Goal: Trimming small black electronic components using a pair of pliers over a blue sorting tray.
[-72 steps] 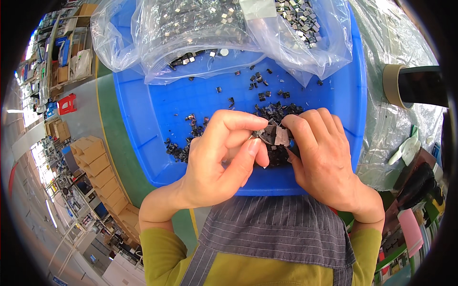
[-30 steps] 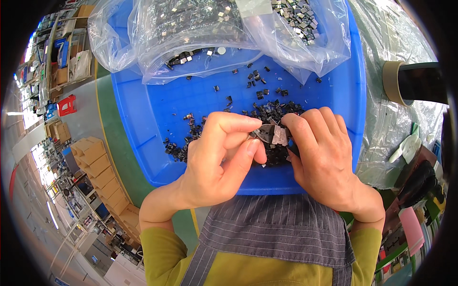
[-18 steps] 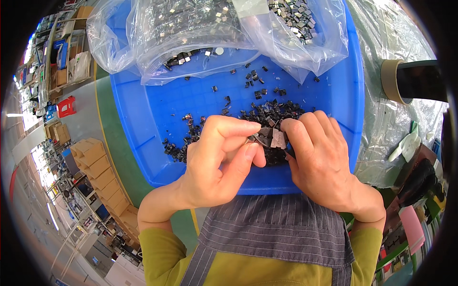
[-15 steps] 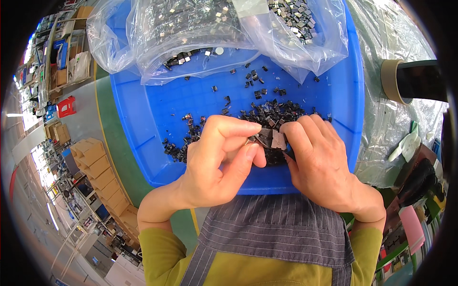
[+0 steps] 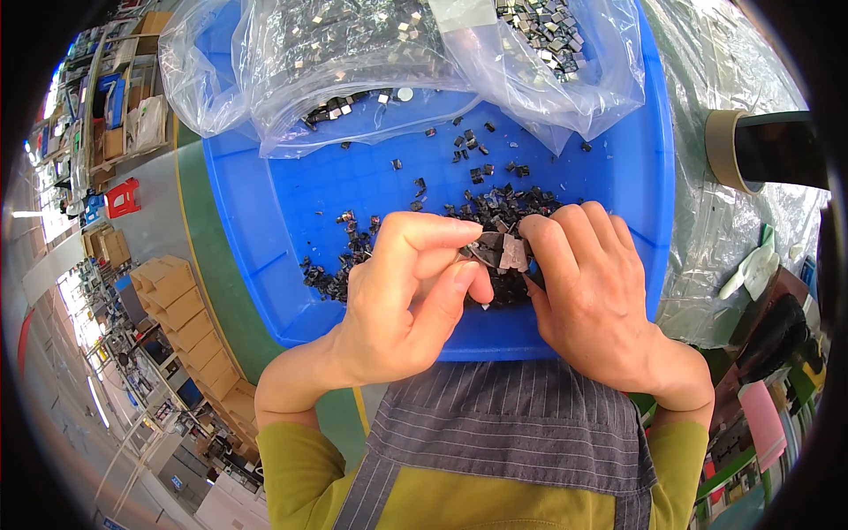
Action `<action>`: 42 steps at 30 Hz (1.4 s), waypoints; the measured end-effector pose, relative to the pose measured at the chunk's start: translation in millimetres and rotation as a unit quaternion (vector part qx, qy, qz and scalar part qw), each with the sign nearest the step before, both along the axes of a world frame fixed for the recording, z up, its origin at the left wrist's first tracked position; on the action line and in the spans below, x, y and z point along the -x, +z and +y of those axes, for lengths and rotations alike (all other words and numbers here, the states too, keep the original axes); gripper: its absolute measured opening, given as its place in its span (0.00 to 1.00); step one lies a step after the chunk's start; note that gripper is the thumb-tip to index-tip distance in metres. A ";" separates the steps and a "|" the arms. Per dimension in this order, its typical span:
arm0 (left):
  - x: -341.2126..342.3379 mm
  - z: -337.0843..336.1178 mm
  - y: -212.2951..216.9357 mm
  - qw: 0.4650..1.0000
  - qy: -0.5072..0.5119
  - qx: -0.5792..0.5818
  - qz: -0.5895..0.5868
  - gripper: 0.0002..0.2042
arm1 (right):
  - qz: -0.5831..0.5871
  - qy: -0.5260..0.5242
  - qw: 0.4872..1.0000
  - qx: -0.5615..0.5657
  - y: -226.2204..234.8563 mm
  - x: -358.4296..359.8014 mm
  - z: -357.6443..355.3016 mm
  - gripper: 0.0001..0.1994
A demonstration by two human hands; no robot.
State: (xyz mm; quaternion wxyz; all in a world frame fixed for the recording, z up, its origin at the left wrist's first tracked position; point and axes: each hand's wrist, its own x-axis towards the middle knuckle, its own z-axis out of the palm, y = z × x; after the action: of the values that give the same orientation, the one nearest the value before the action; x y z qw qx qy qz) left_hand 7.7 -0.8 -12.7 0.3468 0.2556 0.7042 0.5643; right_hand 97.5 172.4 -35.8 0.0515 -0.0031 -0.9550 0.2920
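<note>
Pinching the piece (image 5: 512, 253) over the tray (image 5: 331, 190) with left hand (image 5: 393, 296); cannot tell whether gripped by curled right hand (image 5: 594, 291) too. Looks light, stiff, maybe brittle: best taken by edges.

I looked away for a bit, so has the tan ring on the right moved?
No, the tan ring hasn't shifted noticeably either way against the blue tray.

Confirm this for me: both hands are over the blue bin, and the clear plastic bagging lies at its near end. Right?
Not quite: the clear plastic bagging lies at the far end of the blue bin, as the head view shows. The left hand and right hand are over the bin.
</note>
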 end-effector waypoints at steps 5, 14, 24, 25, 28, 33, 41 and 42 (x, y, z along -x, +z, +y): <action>-1.2 -0.6 -2.3 1.000 -0.005 -0.002 0.027 0.13 | -0.013 0.006 1.000 0.011 0.7 -1.6 -0.2 0.10; 2.5 -2.7 2.4 0.999 -0.011 0.011 -0.043 0.13 | -0.091 0.038 0.982 0.158 5.2 -3.4 2.3 0.18; 4.9 0.3 4.9 0.997 -0.021 -0.001 -0.070 0.12 | -0.050 0.024 0.998 0.033 3.9 -1.0 4.0 0.22; 3.3 0.6 3.7 0.999 -0.006 0.005 -0.052 0.13 | -0.051 0.021 0.998 0.028 4.7 -0.8 3.9 0.22; -3.7 1.0 -5.9 0.999 0.005 0.002 0.042 0.13 | -0.053 0.021 0.998 0.036 5.4 -0.5 3.7 0.22; -2.2 -1.1 -3.2 0.999 -0.007 0.004 0.035 0.13 | -0.083 0.033 0.991 0.099 7.3 -2.2 5.6 0.20; 9.3 1.8 16.0 0.986 -0.021 -0.028 -0.166 0.12 | -0.189 0.064 0.928 0.313 14.1 2.0 11.6 0.10; 9.2 1.5 16.7 0.984 -0.017 -0.027 -0.175 0.12 | -0.190 0.066 0.928 0.313 14.1 2.3 12.0 0.10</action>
State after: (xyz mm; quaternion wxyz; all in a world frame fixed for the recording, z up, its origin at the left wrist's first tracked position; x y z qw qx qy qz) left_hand -1.5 0.8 4.0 0.4671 0.1743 0.6127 0.6132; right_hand 95.2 184.4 -21.7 -0.1533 -0.0117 -0.8053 0.5726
